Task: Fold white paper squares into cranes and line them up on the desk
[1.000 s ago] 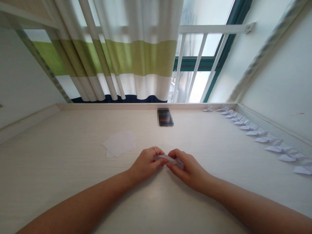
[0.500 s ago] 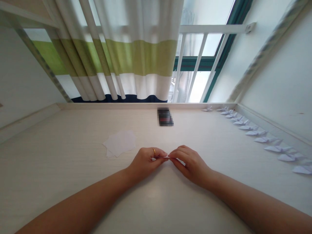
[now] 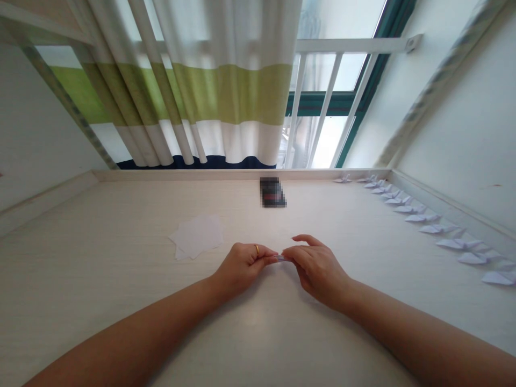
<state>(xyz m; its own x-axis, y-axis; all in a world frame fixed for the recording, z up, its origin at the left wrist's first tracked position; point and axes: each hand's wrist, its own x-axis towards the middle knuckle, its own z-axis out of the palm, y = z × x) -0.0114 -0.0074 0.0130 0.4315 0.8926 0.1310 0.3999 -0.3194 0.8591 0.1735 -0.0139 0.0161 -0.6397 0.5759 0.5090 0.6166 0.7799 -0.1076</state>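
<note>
- The small piece of paper [image 3: 281,258] is held just above or against the white table [image 3: 250,344], between the two hands; the gap beneath it, if any, is hard to judge.
- The left hand [image 3: 250,264] pinches one end, thumb and forefinger pressed together with no visible gap.
- The right hand [image 3: 320,271] has fingertips on the other end, one finger lifted away; its thumb is hidden, so whether it pinches is unclear.
- A likely risk is a skewed crease, should the left pinch slip while the right fingertips press.
- Uneven pulling between the hands could also tear or crumple so thin a strip.
- The visible sliver's long axis runs roughly left to right, from fingertips to fingertips; which end points forward is hidden.
</note>
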